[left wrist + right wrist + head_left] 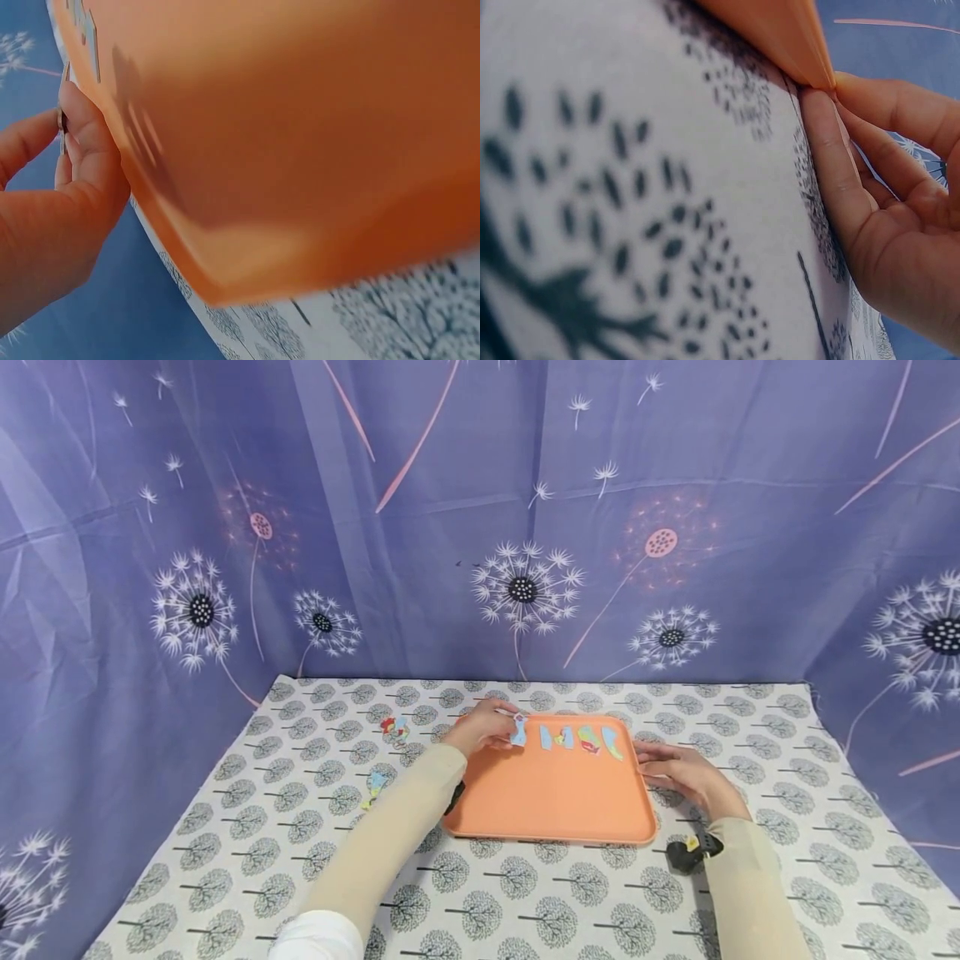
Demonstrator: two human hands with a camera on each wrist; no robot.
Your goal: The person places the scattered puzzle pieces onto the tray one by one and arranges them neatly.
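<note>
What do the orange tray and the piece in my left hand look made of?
Orange tray: probably matte plastic, from its even colour and smooth rounded corners. Piece in your left hand: perhaps card or wood, with a printed face and thin edge; gloss unclear.

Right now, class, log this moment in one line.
left hand: pinches light-blue puzzle piece; right hand: touches orange tray; on tray: four pieces; on tablecloth: more pieces

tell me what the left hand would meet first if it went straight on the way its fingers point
Probably the narrow flat light-blue piece on the rounded rectangular orange tray, just right of the patterned light-blue piece the left hand pinches. Height is unclear; it might pass above.
</note>
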